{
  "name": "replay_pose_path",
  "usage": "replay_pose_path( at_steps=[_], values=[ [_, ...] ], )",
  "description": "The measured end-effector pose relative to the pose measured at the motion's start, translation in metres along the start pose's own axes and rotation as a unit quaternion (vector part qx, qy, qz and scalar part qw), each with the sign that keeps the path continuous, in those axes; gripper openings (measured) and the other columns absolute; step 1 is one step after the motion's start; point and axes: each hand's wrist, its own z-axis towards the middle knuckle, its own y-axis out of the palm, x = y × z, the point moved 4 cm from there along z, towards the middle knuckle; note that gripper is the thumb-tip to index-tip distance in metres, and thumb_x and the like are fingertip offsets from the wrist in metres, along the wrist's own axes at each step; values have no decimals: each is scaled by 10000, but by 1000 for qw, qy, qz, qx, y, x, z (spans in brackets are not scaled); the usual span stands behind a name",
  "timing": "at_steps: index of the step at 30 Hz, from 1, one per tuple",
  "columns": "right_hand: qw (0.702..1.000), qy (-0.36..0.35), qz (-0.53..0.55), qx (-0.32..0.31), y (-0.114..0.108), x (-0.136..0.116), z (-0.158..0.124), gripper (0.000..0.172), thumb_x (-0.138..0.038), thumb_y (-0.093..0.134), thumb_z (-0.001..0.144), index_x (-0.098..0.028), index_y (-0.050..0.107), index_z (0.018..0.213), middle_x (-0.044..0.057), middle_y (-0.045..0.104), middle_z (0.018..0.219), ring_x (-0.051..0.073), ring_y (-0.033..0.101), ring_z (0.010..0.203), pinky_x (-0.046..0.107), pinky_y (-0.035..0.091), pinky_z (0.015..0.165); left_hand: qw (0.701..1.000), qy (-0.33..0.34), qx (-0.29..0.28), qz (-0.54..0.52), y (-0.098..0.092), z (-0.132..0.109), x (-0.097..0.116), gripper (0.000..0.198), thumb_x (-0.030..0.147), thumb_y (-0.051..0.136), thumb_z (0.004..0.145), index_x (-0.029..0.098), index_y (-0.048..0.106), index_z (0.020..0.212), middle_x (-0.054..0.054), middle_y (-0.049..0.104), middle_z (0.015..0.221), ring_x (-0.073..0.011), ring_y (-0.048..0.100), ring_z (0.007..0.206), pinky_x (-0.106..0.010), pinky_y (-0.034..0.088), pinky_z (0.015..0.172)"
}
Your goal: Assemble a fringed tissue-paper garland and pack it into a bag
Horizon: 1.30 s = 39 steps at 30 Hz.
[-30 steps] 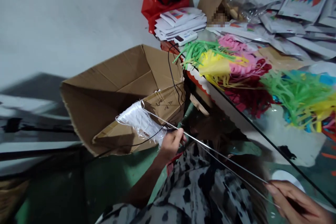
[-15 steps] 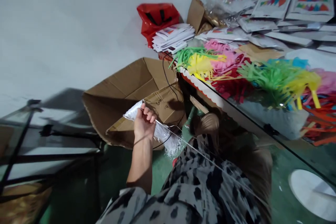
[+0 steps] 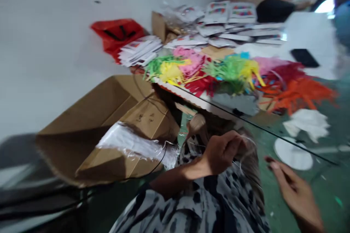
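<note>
My left hand [image 3: 222, 153] is closed over my lap, its fingers gripping thin white string [image 3: 247, 142] that loops out loosely past the knuckles. To its right, my right hand [image 3: 296, 189] has its fingers stretched out and somewhat blurred; nothing shows in it. A bundle of shiny white strands [image 3: 133, 142] lies across the flap of an open cardboard box [image 3: 90, 102] on the left. From that bundle a thin strand runs toward my left hand.
A table at the right carries colourful tissue-paper tassels [image 3: 229, 69], white printed packets [image 3: 218, 29] and a dark phone [image 3: 304, 57]. A red plastic bag [image 3: 117, 32] sits by the wall. On the floor are a white disc [image 3: 293, 153] and crumpled white material [image 3: 308, 123].
My left hand has left the white bundle over the box and moved right, across my lap, with string in it. My right hand has come into view, and my view has turned right.
</note>
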Motion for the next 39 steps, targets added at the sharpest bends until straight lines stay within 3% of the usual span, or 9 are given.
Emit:
replay_pose_path(
  at_steps=[4,11,16,21,25,29,33,37,39],
  values=[
    [969,-36,216,-112,37,-57,6,486,-556,501,1035,-337,599,1458,61,608,1506,303,574,1378,450,431,1201,997,-47,-52,5,27,1,-23,421,430,420,1088,160,662,874,37,469,633,-88,440,578,-234,341,605],
    [958,-79,262,-80,41,-98,20,348,-449,506,1069,-301,661,1343,63,621,1443,235,594,1305,345,471,1104,990,-71,-110,48,42,6,-38,393,391,413,1083,176,595,810,28,508,651,-102,445,587,-250,311,601],
    [976,-60,208,-3,23,-99,67,353,-388,421,1104,-221,640,883,17,631,827,151,601,784,261,472,740,972,-17,-214,98,39,54,-21,368,337,421,1077,182,600,796,3,562,686,-105,521,619,-259,319,623],
    [971,-96,209,-63,-2,-112,139,371,-401,519,1066,-209,597,758,35,624,830,154,585,777,272,453,714,969,-58,-222,87,8,134,-32,405,387,412,1083,191,599,782,11,540,645,-106,503,589,-256,327,602],
    [924,-96,353,-114,-7,-148,197,420,-518,665,974,-213,652,686,108,742,1157,270,659,1152,420,467,1054,965,-110,-228,70,-14,183,-40,454,477,428,1061,197,683,811,-29,649,717,-158,566,681,-268,428,689],
    [823,-28,537,-184,1,-197,232,510,-541,619,1002,-210,635,615,62,752,771,221,736,825,461,498,1021,948,-139,-288,-16,-18,210,-16,609,666,398,1009,179,703,806,-60,669,761,-186,550,713,-292,473,707],
    [790,104,593,-114,-17,-223,239,463,-545,587,1018,-181,760,791,61,698,757,161,642,679,305,516,693,927,-168,-334,-4,-15,234,17,729,738,310,1003,159,639,708,-41,584,666,-154,457,632,-277,385,612],
    [802,225,553,-3,-58,-225,223,346,-519,721,935,-180,780,976,16,671,760,95,537,579,218,399,538,891,-169,-422,16,4,269,38,477,532,467,1026,168,741,883,-49,689,813,-188,599,770,-275,462,708],
    [818,260,509,66,-79,-219,208,330,-501,747,914,-184,781,998,-10,649,704,77,493,533,206,372,513,908,-121,-396,61,19,294,40,302,381,525,1002,192,760,1015,-64,743,984,-211,657,939,-299,492,855]
  ],
)
